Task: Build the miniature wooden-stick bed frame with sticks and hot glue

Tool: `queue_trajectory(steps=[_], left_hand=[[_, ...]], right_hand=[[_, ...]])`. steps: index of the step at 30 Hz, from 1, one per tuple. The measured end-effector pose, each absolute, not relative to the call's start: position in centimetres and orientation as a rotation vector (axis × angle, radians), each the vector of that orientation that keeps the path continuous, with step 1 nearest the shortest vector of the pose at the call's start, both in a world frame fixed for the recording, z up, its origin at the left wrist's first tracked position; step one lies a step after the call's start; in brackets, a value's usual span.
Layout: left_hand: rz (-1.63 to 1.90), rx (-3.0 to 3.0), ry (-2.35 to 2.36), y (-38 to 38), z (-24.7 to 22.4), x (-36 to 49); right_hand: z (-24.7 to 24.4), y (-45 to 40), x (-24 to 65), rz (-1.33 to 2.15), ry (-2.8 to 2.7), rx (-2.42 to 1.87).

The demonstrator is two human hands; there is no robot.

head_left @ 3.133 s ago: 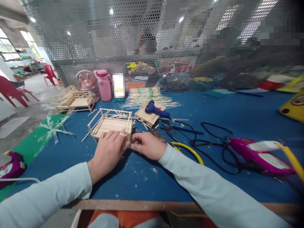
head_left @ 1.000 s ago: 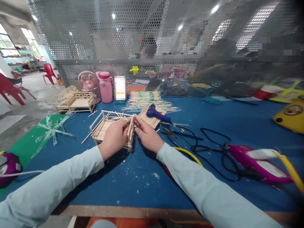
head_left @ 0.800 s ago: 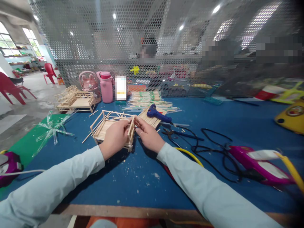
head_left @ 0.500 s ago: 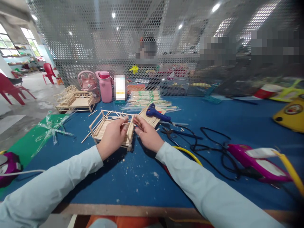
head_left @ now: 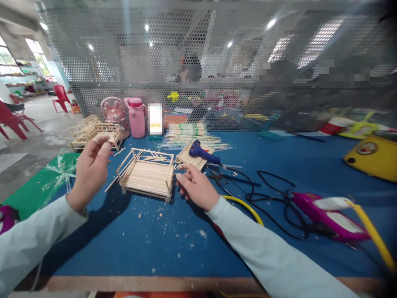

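Note:
A small frame of pale wooden sticks (head_left: 145, 174), like a miniature bed with a slatted base and thin rails, stands upright on the blue tabletop. My left hand (head_left: 91, 171) is raised to its left, apart from it, fingers loosely bent with nothing visible in them. Just off the frame's right end is my right hand (head_left: 198, 186), its fingers half curled and apart; I cannot tell whether a fingertip touches the frame. Behind my right hand, a blue glue gun (head_left: 203, 154) lies on a flat panel of sticks (head_left: 185, 156).
Finished-looking stick furniture (head_left: 107, 134), a pink flask (head_left: 137, 120) and bundled sticks (head_left: 187, 131) line the back by a perforated screen (head_left: 139, 62). Pliers (head_left: 220, 178), black cables and a purple device (head_left: 331, 217) lie right. A green sheet (head_left: 37, 186) covers the left.
My left hand has come away from the stick frame and moved left and up. My right hand has shifted slightly down beside the frame, which stays in place.

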State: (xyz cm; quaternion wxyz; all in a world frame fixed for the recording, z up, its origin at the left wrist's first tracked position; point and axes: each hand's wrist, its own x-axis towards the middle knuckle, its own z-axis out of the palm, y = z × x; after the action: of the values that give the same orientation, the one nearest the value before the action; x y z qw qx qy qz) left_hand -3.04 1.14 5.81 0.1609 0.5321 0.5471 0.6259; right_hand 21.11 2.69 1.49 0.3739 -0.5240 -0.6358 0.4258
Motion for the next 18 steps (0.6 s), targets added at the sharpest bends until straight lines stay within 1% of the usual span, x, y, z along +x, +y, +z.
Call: queue_trajectory(steps=[2, 4, 5, 9, 14, 18], left_hand=[[1.598, 1.03, 1.485, 3.0, 5.2, -3.5], [1.334, 0.797, 1.351, 3.8, 4.2, -3.3], [1.242, 0.784, 1.283, 3.7, 3.7, -3.1], [1.139, 0.796, 1.153, 0.6, 2.8, -2.2], [1.073, 0.638, 1.188, -4.2, 3.0, -1.4], [0.854, 0.714, 1.257, -6.8, 2.3, -1.6]], right_hand=[[1.4, 2.8, 20.4, 1.185, -1.57, -1.317], [1.4, 3.1, 19.9, 1.215, -1.57, -1.285], [1.4, 3.4, 19.8, 1.236, -1.567, -1.272], [1.6, 5.4, 20.2, 1.339, -1.558, -1.247], [2.6, 8.6, 21.5, 1.486, -1.63, -1.21], [3.4, 10.4, 21.9, 1.645, -1.748, -1.182]])
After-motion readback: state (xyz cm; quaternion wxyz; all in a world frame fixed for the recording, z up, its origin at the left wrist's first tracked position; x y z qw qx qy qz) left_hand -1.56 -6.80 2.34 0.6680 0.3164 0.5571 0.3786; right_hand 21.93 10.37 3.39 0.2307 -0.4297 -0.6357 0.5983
